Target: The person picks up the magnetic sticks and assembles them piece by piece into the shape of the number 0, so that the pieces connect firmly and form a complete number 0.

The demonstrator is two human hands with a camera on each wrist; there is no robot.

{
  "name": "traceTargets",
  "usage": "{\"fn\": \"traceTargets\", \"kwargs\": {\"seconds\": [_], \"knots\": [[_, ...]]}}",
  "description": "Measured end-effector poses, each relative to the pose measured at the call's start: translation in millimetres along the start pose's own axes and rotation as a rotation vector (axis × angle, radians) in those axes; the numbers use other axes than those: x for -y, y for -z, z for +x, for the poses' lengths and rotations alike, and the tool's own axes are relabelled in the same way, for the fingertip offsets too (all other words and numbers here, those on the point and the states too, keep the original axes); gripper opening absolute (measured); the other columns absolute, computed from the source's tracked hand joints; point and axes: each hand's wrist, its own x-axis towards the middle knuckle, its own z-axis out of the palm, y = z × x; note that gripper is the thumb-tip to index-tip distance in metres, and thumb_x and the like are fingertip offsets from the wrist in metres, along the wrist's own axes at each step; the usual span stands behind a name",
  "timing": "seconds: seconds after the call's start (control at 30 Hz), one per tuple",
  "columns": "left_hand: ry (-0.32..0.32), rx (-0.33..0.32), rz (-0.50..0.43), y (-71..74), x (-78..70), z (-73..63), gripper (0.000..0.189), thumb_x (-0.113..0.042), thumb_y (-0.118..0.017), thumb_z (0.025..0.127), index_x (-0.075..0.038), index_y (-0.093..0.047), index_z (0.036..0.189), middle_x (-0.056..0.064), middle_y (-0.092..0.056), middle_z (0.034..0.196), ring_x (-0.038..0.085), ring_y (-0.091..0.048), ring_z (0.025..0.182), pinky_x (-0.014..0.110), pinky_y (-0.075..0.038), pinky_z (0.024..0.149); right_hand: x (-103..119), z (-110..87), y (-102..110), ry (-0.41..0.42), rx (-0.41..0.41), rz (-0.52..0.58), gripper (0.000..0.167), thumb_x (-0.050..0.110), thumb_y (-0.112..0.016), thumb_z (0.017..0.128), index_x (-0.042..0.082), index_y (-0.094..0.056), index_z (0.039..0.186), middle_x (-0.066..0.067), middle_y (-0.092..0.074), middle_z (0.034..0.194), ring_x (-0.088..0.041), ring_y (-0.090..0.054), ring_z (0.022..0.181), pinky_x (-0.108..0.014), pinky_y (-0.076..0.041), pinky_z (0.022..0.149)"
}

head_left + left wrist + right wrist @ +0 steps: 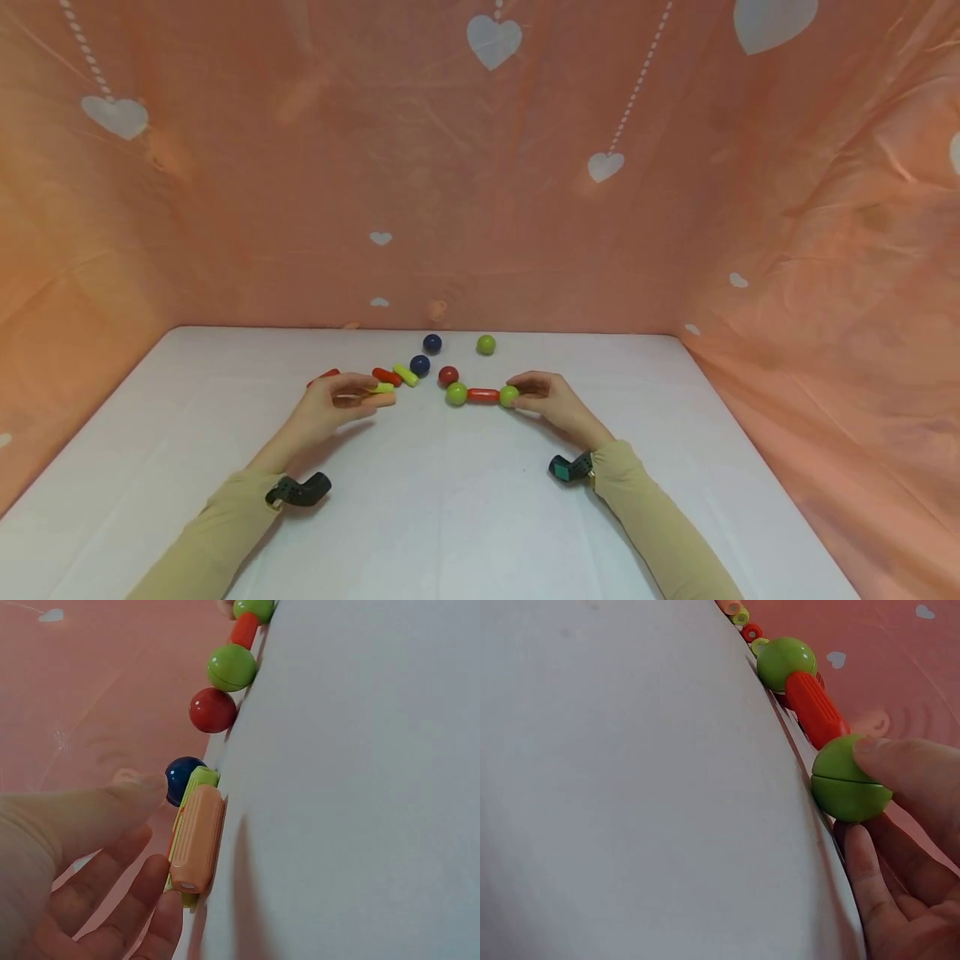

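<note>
My right hand point(555, 402) pinches a green ball point(851, 780) between thumb and fingers. That ball sits at the right end of a red ridged rod point(815, 709), and a second green ball point(457, 394) is at the rod's left end, forming a dumbbell shape on the table. My left hand point(322, 410) hovers around a peach ridged rod point(198, 838), thumb and fingers apart; whether a fingertip touches it I cannot tell. Right behind the peach rod lies a yellow-green rod point(383, 388). A red ball point(447, 376) stands just behind the dumbbell's left end.
Behind the left hand lie a red rod point(387, 377), a yellow-green rod point(406, 375) and a partly hidden red rod point(323, 377). Two dark blue balls point(420, 365) and a loose green ball point(486, 344) are farther back. A peach curtain point(480, 208) encloses the white table point(450, 517).
</note>
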Motion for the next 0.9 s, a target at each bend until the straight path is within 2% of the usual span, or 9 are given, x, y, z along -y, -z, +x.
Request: {"fn": "traceTargets", "kwargs": {"seconds": [0.13, 0.5, 0.67, 0.8, 0.9], "knots": [[-0.024, 0.001, 0.026, -0.9, -2.3, -1.1, 0.042, -0.013, -0.076, 0.082, -0.006, -0.063, 0.121, 0.010, -0.063, 0.117, 0.025, -0.063, 0.097, 0.025, -0.051, 0.083, -0.1, 0.4, 0.1, 0.004, -0.004, -0.004, 0.037, 0.015, -0.074, 0.084, 0.007, -0.064, 0.119, -0.007, -0.063, 0.116, -0.020, -0.061, 0.106, -0.031, -0.049, 0.091], [0.024, -0.020, 0.083, -8.1, -2.4, -5.0, 0.039, -0.010, -0.075, 0.083, -0.010, -0.064, 0.120, 0.005, -0.063, 0.113, 0.023, -0.060, 0.098, 0.035, -0.052, 0.087, 1.4, -1.5, -0.6, -0.002, 0.006, -0.007, 0.035, 0.014, -0.073, 0.086, 0.008, -0.064, 0.119, -0.007, -0.062, 0.118, -0.021, -0.060, 0.107, -0.032, -0.048, 0.093], [0.020, -0.029, 0.116, -15.0, 0.4, 0.1, 0.035, -0.016, -0.075, 0.084, -0.012, -0.066, 0.118, 0.002, -0.064, 0.109, 0.022, -0.058, 0.098, 0.036, -0.050, 0.087, -0.4, -0.4, -0.2, 0.006, 0.001, -0.015, 0.036, 0.016, -0.074, 0.085, 0.008, -0.064, 0.119, -0.007, -0.062, 0.118, -0.021, -0.060, 0.107, -0.033, -0.048, 0.093], [-0.009, -0.064, 0.152, -20.7, -1.3, 7.1, 0.030, -0.022, -0.076, 0.084, -0.011, -0.069, 0.111, 0.001, -0.066, 0.101, 0.020, -0.059, 0.091, 0.032, -0.052, 0.081, -2.8, 1.2, 0.5, 0.001, -0.003, -0.020, 0.036, 0.014, -0.074, 0.085, 0.008, -0.064, 0.119, -0.007, -0.063, 0.117, -0.020, -0.060, 0.106, -0.031, -0.048, 0.091], [-0.023, -0.074, 0.180, -23.2, -2.6, 10.8, 0.028, -0.021, -0.075, 0.084, -0.009, -0.069, 0.108, 0.001, -0.066, 0.097, 0.020, -0.058, 0.088, 0.029, -0.052, 0.078, -3.9, 2.1, 0.2, 0.007, -0.001, -0.025, 0.036, 0.010, -0.072, 0.086, 0.005, -0.063, 0.120, -0.008, -0.062, 0.118, -0.021, -0.060, 0.106, -0.031, -0.049, 0.091]]}}
